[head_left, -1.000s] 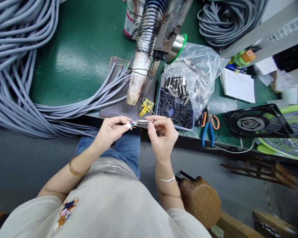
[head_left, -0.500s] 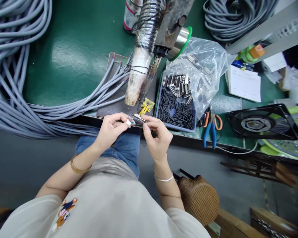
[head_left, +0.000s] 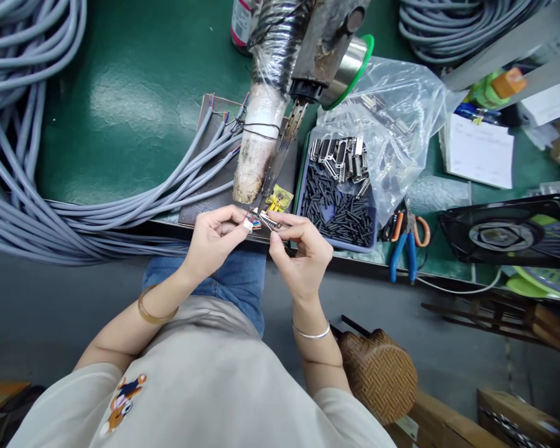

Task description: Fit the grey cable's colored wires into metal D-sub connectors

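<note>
Up close at the table (head_left: 121,112) edge: left hand (head_left: 214,239) pinching coloured wire ends (head_left: 254,223), right hand (head_left: 303,249) gripping a small metal connector (head_left: 270,221); join between them too small to make out, fingertips hiding most of both.

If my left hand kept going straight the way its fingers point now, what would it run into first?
Most likely the metal connector pinched in your right hand. Your left hand points right, holding the cable end with coloured wires just short of it. Depth is hard to judge, so that gap is uncertain.
</note>
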### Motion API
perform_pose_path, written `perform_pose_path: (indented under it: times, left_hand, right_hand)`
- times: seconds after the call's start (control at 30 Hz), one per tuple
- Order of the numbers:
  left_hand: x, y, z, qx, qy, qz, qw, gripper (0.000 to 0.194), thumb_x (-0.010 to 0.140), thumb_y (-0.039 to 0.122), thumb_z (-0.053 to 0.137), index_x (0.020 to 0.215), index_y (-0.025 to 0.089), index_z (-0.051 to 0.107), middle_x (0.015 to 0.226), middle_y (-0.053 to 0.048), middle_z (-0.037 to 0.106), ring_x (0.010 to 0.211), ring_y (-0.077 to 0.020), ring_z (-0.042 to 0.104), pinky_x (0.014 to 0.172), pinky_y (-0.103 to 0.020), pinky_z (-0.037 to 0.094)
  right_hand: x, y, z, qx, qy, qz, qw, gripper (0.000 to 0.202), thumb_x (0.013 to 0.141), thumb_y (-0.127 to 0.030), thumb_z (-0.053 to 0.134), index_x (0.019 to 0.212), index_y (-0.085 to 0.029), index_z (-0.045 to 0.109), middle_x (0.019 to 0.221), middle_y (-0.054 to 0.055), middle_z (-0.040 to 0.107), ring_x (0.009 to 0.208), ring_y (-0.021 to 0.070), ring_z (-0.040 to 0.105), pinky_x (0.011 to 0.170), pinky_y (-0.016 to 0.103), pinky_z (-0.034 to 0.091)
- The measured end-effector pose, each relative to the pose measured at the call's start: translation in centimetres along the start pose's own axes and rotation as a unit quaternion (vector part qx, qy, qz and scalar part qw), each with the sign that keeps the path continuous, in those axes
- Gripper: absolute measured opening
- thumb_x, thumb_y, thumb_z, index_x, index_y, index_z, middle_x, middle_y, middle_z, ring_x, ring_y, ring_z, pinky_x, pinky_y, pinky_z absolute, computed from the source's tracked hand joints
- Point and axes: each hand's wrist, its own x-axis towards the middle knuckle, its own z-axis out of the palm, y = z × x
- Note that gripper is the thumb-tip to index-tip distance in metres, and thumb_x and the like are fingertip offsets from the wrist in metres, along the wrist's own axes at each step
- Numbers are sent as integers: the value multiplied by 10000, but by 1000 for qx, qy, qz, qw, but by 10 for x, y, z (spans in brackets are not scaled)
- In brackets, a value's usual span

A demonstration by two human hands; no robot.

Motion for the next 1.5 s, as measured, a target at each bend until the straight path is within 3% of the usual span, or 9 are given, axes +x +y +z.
perform_pose_path:
  times: [0.3,0.57,0.9,1.17,1.5]
  left_hand:
    - [1,-1,0,15,4,-18,1000,213,724,254,764,609,145,621,720,-4,636,473,-29,322,427,-202,212]
    - [1,1,1,3,4,-18,1000,184,745,241,744,630,149,633,716,-3,645,450,-20,295,412,-201,178]
    - [1,-5,-2,-19,1,-36,999,163,715,220,765,619,146,655,762,-17,690,454,-19,321,387,-187,196]
    - [-1,-8,-5,-25,-20,-9,999,148,761,222,750,657,140,685,776,-25,719,426,-6,325,386,-163,256]
    - [-1,-4,3,24,11,42,999,103,733,190,708,648,149,667,718,-16,681,623,-94,572,558,-178,462]
  right_hand:
    - [3,3,-3,-37,-2,-29,999,126,885,-185,668,783,-253,638,1033,40,798,940,227,768,813,411,635]
    - [9,-3,-3,-44,14,-71,996,165,855,-110,699,822,-269,671,1029,5,799,924,200,768,830,385,633]
    - [2,0,-3,-44,4,-71,996,153,872,-117,679,827,-259,645,1025,19,801,900,193,768,782,367,628]
    - [0,0,-1,26,2,-4,1000,148,872,-132,696,786,-229,624,1027,35,792,939,192,760,835,371,628]
    - [0,-1,2,-6,22,-53,998,174,856,-82,703,804,-229,628,1026,30,793,933,181,763,818,352,628]
